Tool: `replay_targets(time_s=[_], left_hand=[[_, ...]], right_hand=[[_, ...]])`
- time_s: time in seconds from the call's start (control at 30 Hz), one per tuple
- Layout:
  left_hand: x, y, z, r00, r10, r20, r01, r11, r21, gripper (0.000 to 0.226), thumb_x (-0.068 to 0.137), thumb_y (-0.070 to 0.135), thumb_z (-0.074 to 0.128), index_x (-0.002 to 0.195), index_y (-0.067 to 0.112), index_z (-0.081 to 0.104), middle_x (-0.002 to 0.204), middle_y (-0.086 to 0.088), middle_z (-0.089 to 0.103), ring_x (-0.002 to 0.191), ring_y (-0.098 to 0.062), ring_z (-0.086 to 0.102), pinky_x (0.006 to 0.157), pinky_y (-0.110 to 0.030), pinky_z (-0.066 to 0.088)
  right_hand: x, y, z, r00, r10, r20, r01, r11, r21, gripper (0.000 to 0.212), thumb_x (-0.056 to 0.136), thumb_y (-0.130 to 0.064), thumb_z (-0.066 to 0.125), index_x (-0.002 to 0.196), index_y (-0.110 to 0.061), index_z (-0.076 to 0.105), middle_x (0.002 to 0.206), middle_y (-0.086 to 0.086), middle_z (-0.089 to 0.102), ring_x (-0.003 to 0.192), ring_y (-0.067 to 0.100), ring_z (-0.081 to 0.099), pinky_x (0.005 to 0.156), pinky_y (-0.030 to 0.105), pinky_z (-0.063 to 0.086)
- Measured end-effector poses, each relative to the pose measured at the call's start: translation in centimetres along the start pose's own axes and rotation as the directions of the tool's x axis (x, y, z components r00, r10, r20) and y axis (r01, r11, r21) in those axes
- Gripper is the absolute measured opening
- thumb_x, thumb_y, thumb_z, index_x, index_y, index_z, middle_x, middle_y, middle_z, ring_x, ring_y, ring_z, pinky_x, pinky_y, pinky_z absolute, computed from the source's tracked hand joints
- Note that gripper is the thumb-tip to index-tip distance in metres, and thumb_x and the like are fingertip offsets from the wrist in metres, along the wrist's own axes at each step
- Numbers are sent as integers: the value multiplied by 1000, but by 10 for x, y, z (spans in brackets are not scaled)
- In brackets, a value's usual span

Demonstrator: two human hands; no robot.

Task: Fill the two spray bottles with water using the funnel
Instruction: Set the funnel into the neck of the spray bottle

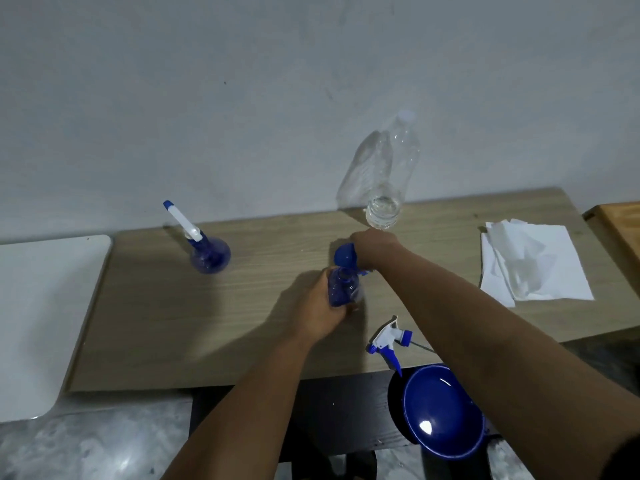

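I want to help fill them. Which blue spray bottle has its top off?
The blue bottle held in the left hand; its sprayer top lies on the table. The other bottle, standing alone, keeps its sprayer on.

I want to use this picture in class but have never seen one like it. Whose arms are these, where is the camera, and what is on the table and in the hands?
The camera sits on a person's head, looking down at their own bare arms. The left hand grips an open spray bottle; the right hand holds a small blue funnel at its mouth. On the table are a second spray bottle with its head on, a loose spray head, a clear water bottle and paper towels. A blue bowl sits lower, nearer the person.
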State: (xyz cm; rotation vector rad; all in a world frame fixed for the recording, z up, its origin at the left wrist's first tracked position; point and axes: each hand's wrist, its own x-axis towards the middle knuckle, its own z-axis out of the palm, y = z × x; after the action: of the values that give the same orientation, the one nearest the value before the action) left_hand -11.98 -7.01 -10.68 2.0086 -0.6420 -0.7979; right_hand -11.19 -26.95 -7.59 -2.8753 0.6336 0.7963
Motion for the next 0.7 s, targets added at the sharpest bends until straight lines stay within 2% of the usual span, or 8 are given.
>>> replay_targets(time_s=[0.07, 0.13, 0.27, 0.33, 0.47, 0.57, 0.63, 0.7], left_hand=[[-3, -1, 2, 1000, 8, 7, -8, 999, -31, 48, 78, 35, 76, 119, 41, 54, 102, 12, 70, 95, -7, 67, 89, -41, 55], [-9, 0, 4, 1000, 7, -10, -8, 998, -56, 48, 74, 39, 76, 116, 45, 53, 100, 15, 70, 93, -3, 67, 88, -39, 56], [-12, -2, 7, 999, 1, -46, -2, 999, -38, 58, 69, 42, 78, 119, 48, 50, 105, 17, 69, 99, -5, 67, 89, -40, 56], [-11, -3, 7, 999, -8, -47, 7, 1000, -13, 63, 70, 40, 81, 123, 48, 48, 108, 17, 68, 100, -7, 66, 91, -40, 55], [-10, -4, 7, 998, -36, -47, 38, 998, 46, 66, 70, 45, 82, 124, 50, 46, 101, 24, 65, 94, 3, 62, 84, -29, 53], [-11, -5, 6, 998, -33, -54, 37, 997, 68, 66, 73, 41, 83, 124, 53, 42, 99, 26, 63, 94, 4, 60, 75, -19, 46], [-10, -5, 6, 998, -30, -55, 35, 996, 86, 66, 76, 37, 83, 124, 54, 41, 102, 23, 63, 97, -1, 62, 73, -17, 43], [-10, -5, 5, 998, -25, -50, 30, 995, 93, 69, 73, 42, 84, 124, 55, 40, 106, 22, 63, 99, -7, 63, 76, -23, 48]], right_hand=[[-9, 8, 5, 1000, 2, 5, -2, 1000, 11, 61, 87, -46, 73, 140, -21, 55, 128, 5, 66, 118, 28, 66, 94, 41, 55], [-15, 13, 11, 1000, -7, -28, 8, 999, 40, 77, 83, -58, 74, 146, -24, 47, 134, 7, 61, 122, 31, 64, 99, 45, 54], [-16, 3, 14, 988, -142, -63, 147, 985, 91, 99, 86, -43, 80, 165, -29, 22, 161, 10, 36, 140, 38, 49, 109, 50, 46], [-14, -7, 11, 975, -216, -49, 218, 975, 50, 92, 90, -34, 77, 165, -28, 25, 165, 8, 33, 141, 38, 48, 111, 50, 46], [-10, -15, 7, 979, -201, -30, 201, 979, -5, 62, 92, -28, 72, 149, -23, 49, 142, 10, 55, 127, 34, 61, 97, 45, 53], [-4, -15, 2, 986, -158, -60, 159, 987, 7, 86, 91, -29, 75, 163, -25, 28, 155, 12, 44, 132, 38, 58, 100, 49, 53], [1, -18, -3, 961, -275, -31, 275, 961, -12, 97, 92, -27, 76, 167, -33, 16, 169, 9, 28, 141, 38, 50, 109, 51, 49], [4, -24, -8, 918, -394, 28, 395, 916, -67, 83, 94, -26, 73, 164, -36, 30, 169, 7, 30, 143, 34, 49, 112, 50, 47]])
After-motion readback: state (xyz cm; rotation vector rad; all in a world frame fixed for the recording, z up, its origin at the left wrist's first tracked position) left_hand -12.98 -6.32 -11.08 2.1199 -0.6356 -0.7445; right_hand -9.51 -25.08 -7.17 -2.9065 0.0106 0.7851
